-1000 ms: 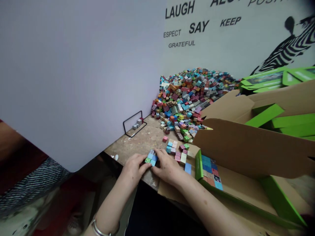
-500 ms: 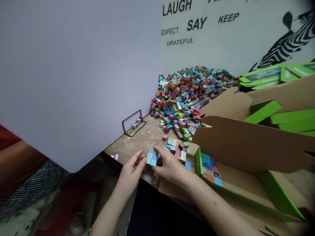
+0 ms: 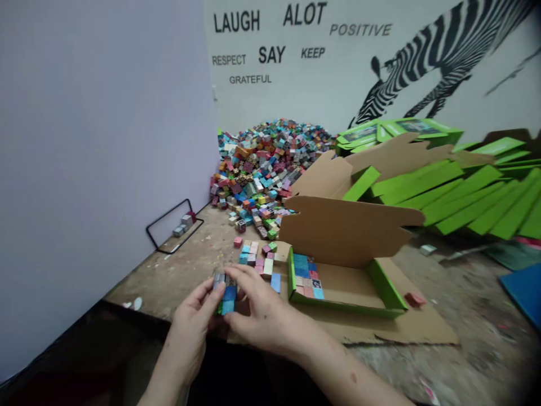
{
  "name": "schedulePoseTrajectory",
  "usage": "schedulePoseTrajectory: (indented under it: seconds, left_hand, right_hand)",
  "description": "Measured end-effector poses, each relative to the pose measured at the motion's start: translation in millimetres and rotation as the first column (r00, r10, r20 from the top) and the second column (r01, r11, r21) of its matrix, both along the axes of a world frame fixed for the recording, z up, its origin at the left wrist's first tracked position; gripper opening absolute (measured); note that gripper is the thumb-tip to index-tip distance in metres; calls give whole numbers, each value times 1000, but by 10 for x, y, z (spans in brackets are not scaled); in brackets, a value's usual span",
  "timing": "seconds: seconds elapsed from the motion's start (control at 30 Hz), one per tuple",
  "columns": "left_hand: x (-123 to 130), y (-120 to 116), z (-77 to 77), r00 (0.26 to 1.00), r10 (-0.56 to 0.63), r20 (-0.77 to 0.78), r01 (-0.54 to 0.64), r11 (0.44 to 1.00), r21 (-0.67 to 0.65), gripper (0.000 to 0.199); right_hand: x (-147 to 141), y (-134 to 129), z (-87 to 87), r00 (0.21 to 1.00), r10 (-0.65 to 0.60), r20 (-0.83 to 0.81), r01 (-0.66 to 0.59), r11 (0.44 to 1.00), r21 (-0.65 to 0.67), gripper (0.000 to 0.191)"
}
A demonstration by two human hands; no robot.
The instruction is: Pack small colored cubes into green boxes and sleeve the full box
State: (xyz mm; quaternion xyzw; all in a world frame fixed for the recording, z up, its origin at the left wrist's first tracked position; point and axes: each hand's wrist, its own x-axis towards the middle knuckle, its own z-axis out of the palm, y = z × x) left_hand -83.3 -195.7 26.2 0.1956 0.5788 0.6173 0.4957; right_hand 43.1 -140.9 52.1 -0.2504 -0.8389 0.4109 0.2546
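Between my two hands is a small cluster of coloured blocks [image 3: 229,294], blue, grey and green, pressed side by side near the table's front edge. My left hand [image 3: 192,316] grips its left side, thumb along the top. From the right, my right hand [image 3: 262,307] curls around it, fingers on the far and right sides. Some of the blocks are hidden by my fingers. Just beyond my right hand lie loose blocks [image 3: 268,266], pink, cream, blue and green. Beside them stands an open green-edged cardboard box [image 3: 346,287], with blocks [image 3: 307,276] packed in rows at its left end.
A large heap of mixed blocks [image 3: 266,158] rises against the wall. A black wire frame [image 3: 157,239] stands by the white panel [image 3: 105,141] on the left. Green boxes [image 3: 456,197] are stacked at the right, and a reddish block [image 3: 415,299] lies on the cardboard.
The view has turned to the right, showing more of the green boxes. My left hand has closed in on the block cluster, which both hands now grip.
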Motion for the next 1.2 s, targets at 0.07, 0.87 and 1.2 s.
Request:
schedulePoseTrajectory:
  seconds: [0.07, 0.87, 1.2]
  left_hand:
    - [49, 22, 26, 1000, -21, 21, 21, 1000, -15, 56]
    - [509, 59, 44, 993, -16, 119, -10, 977, 215, 38]
    - [633, -18, 215, 971, -191, -146, 217, 957, 194, 44]
  right_hand:
    - [41, -34, 6, 999, -18, 27, 17, 999, 43, 65]
    - [113, -33, -94, 955, -244, 169, 196, 946, 259, 67]
    - [458, 94, 75, 992, -129, -3, 124, 951, 283, 58]
